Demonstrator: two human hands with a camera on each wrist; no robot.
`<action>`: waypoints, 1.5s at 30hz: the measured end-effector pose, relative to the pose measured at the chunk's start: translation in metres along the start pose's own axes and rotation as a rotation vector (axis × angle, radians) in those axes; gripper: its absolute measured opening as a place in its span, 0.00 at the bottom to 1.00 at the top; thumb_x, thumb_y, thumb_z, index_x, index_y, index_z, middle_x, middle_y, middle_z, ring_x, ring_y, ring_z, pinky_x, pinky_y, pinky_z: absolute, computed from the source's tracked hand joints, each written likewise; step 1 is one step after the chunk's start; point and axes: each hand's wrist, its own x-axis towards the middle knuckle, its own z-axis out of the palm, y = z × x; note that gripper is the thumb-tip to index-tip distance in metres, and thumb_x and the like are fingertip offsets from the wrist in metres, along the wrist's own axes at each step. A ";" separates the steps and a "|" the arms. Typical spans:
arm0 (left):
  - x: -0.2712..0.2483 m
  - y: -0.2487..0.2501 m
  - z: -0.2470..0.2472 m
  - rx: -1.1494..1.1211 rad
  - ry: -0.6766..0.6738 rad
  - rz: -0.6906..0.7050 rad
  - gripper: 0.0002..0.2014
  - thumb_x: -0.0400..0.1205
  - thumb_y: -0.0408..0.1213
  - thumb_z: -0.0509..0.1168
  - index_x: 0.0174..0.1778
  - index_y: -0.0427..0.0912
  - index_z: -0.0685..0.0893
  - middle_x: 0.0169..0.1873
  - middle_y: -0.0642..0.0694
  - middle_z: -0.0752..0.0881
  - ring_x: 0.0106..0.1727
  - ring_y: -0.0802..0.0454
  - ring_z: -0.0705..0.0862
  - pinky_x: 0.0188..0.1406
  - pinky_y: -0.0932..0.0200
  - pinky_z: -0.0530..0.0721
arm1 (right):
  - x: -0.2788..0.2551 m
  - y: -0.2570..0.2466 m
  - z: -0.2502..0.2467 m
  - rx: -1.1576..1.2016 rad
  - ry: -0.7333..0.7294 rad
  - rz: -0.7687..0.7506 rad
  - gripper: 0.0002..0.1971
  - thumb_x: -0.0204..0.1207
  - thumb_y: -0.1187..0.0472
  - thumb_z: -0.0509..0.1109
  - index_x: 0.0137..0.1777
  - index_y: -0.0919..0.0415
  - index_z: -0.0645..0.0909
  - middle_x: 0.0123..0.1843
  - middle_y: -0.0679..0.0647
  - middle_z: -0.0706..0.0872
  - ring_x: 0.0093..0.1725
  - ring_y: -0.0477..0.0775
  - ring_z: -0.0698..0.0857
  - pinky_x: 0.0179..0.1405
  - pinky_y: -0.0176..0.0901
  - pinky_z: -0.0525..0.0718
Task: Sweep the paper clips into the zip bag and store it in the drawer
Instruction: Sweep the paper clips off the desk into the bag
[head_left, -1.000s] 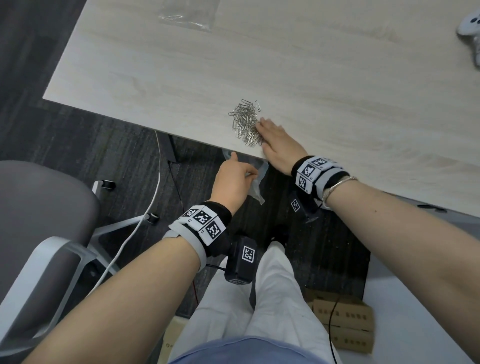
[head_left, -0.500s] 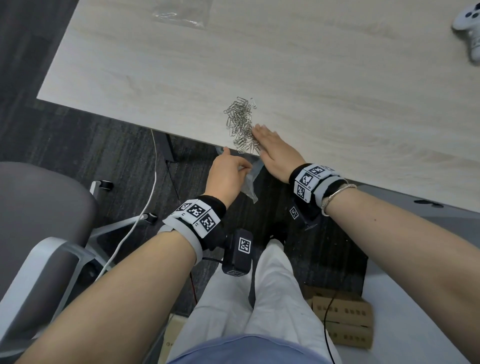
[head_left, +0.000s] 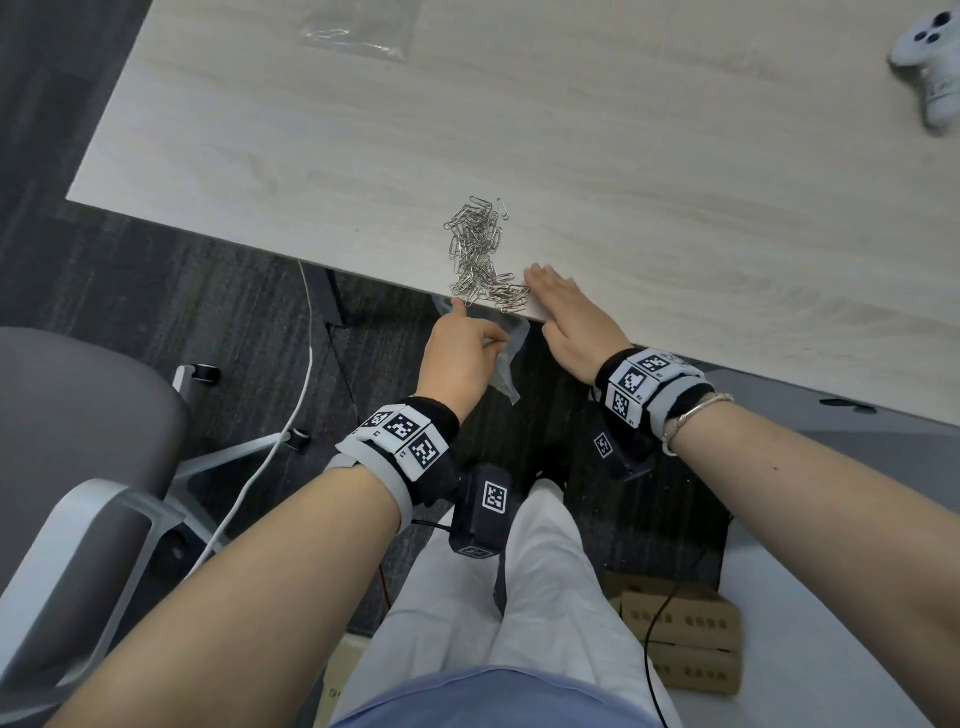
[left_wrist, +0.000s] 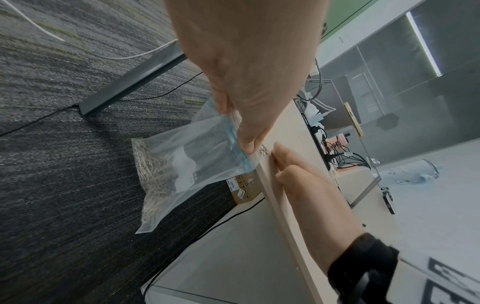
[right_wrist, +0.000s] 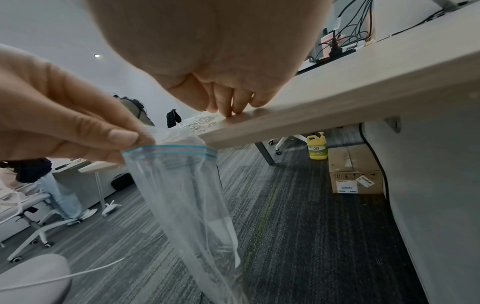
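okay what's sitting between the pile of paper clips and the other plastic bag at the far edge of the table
Nothing. In the head view, the stretch of table between the paper clips and the far plastic bag is bare wood.

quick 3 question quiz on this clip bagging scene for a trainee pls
1. True or false: the zip bag already holds some paper clips.
2. Which hand pinches the bag's mouth below the table edge? A) left hand B) right hand
3. Fill in: the paper clips still on the table lie to the ____ of the right hand.

Key: 1 true; 2 A; 3 left
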 end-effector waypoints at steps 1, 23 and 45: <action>0.000 0.001 0.000 0.004 -0.006 -0.002 0.10 0.81 0.31 0.63 0.52 0.39 0.88 0.73 0.31 0.71 0.75 0.40 0.71 0.58 0.66 0.68 | -0.002 0.000 0.002 -0.004 -0.005 0.000 0.32 0.77 0.72 0.52 0.81 0.63 0.50 0.84 0.59 0.51 0.83 0.52 0.48 0.78 0.37 0.38; 0.001 -0.015 0.008 0.039 0.054 -0.027 0.10 0.81 0.31 0.63 0.52 0.40 0.88 0.73 0.31 0.72 0.76 0.43 0.69 0.54 0.71 0.65 | 0.016 -0.012 0.003 0.036 0.050 -0.039 0.31 0.76 0.73 0.51 0.81 0.64 0.54 0.83 0.60 0.55 0.83 0.53 0.51 0.81 0.40 0.42; 0.008 -0.025 0.001 -0.026 0.019 -0.027 0.10 0.80 0.32 0.64 0.53 0.42 0.89 0.72 0.29 0.73 0.82 0.44 0.58 0.71 0.58 0.65 | 0.038 -0.032 0.001 -0.028 -0.001 -0.114 0.28 0.80 0.69 0.50 0.81 0.62 0.54 0.84 0.58 0.53 0.83 0.52 0.50 0.80 0.40 0.43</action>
